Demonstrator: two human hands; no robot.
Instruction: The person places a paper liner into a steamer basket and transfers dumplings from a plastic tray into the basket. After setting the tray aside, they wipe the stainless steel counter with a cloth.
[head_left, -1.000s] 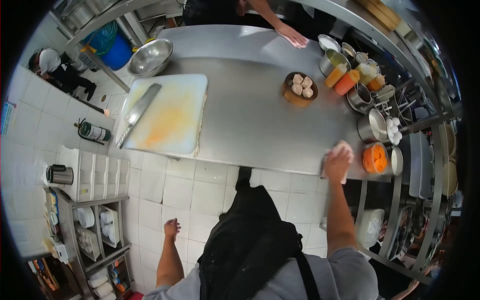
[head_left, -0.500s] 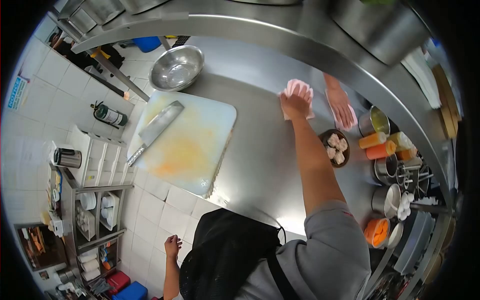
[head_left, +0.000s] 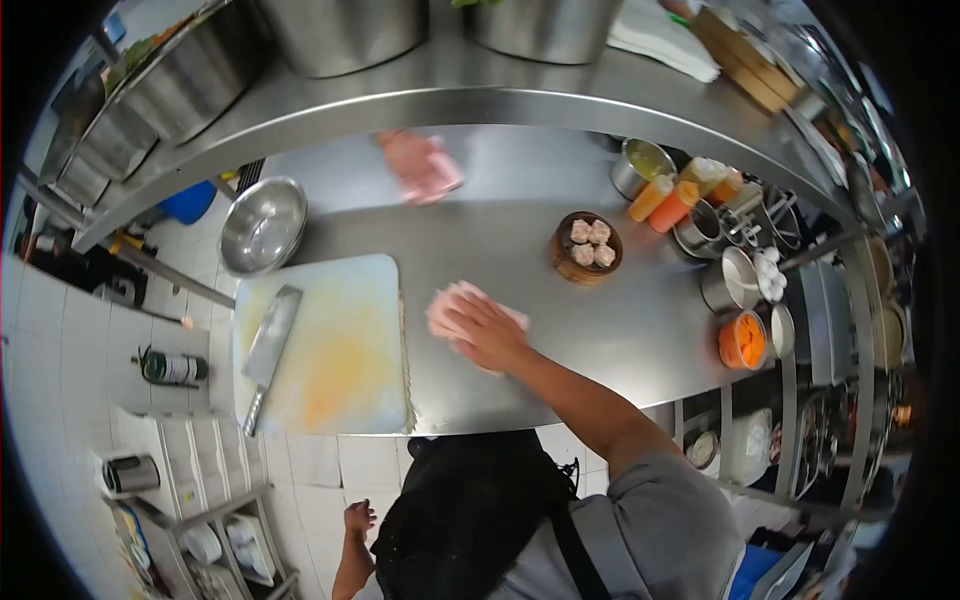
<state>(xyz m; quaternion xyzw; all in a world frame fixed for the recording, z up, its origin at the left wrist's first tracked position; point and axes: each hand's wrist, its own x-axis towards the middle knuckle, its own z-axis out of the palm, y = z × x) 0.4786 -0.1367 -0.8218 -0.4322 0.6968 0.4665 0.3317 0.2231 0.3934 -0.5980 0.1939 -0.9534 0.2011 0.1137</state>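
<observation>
My right hand (head_left: pixel 488 335) presses a pink cloth (head_left: pixel 462 305) onto the steel counter (head_left: pixel 480 235), just right of the cutting board. Its fingers lie over the bunched cloth. My left hand (head_left: pixel 360 516) hangs low beside my body, fingers loosely curled and a little apart, with nothing in them. On the white, orange-stained cutting board (head_left: pixel 365 300) lies a cleaver (head_left: pixel 272 338). A bamboo steamer (head_left: pixel 586 248) holding several dumplings (head_left: pixel 592 242) stands right of the cloth. Across the counter, another person's hand (head_left: pixel 410 165) is on a second pink cloth (head_left: pixel 440 172).
A metal bowl (head_left: pixel 263 226) sits behind the board. Sauce bottles (head_left: pixel 672 207), metal pots (head_left: pixel 732 280) and a tub of orange pieces (head_left: pixel 743 340) line the right end. A raised steel shelf (head_left: pixel 480 105) with large pots crosses over the counter. A fire extinguisher (head_left: pixel 172 367) hangs at left.
My right hand has brought its cloth nearer the counter's front edge and the board. The other person's hand and cloth have moved left along the far side. The view has turned.
</observation>
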